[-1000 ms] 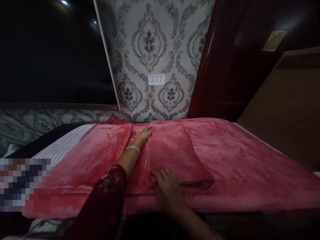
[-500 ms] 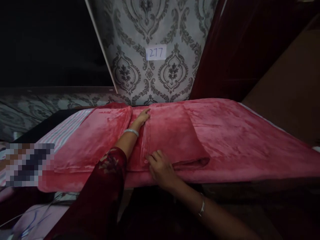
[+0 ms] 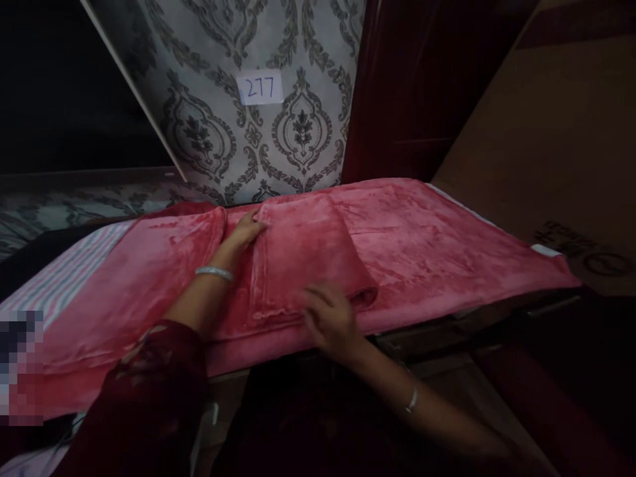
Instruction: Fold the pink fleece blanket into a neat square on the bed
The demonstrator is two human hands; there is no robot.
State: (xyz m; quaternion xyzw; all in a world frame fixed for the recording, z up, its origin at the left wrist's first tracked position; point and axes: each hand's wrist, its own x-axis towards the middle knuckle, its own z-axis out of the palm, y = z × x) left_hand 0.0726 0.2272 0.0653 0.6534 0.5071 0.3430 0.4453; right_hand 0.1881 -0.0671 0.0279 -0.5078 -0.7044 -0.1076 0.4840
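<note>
A plush pink-red blanket (image 3: 427, 232) lies spread out, with one part folded into a thick layered panel (image 3: 303, 245) in the middle. My left hand (image 3: 248, 230) reaches to the far left corner of this panel and rests against its edge, fingers stretched and slightly apart. Over the panel's near edge is my right hand (image 3: 330, 321), blurred by motion, its fingers apart and nothing visible in them. Another folded section of the blanket (image 3: 169, 258) lies to the left of my left arm. The undersides of my fingers are hidden.
A striped cloth (image 3: 74, 262) shows beyond the blanket's left end. Behind stand a dark screen (image 3: 74, 86), a patterned wall with a paper marked 277 (image 3: 260, 87) and a dark red panel (image 3: 422, 79). A large cardboard box (image 3: 556, 146) stands at the right.
The view has turned to the right, bringing the box's printing into sight. My right hand has moved from the panel's left edge rightward along its near edge. My left hand stays at the far corner.
</note>
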